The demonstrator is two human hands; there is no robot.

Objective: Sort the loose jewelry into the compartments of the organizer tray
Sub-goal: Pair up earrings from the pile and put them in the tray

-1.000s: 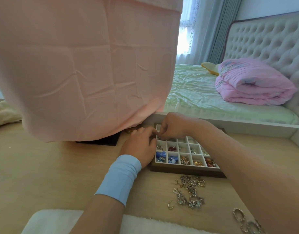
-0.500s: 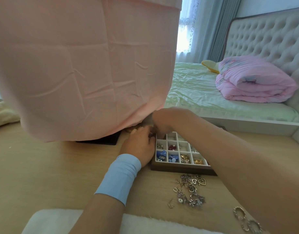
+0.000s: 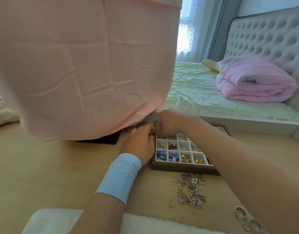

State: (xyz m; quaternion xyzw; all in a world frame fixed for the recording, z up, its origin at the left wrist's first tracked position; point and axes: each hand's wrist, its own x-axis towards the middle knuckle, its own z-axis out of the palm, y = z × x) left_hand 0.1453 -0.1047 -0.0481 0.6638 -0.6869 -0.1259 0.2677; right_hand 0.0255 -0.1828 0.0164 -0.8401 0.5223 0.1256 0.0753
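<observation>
L hand [image 3: 138, 144], blue cuff [image 3: 119, 176] at the wrist, rests against the organizer tray [image 3: 184, 168] at its left edge. Fingers are curled toward the far-left corner; can't tell if they hold anything. R hand [image 3: 169, 124] is over that same corner, knuckles up, fingertips tucked down into a far-left cell. Whatever they pinch is hidden, so I can't tell its grip either.

The loose jewelry pile [image 3: 191, 190] lies just off the tray's front rim, stretched front-to-back from that rim toward me. It's well apart from both hands, w/ the whole tray between. My R forearm already passes beside it, so R prob. pulls straight back for the next piece.

Vs 0.5 s ago: R hand sits a bit lower at the corner, L hand approx. same, pile untouched.
</observation>
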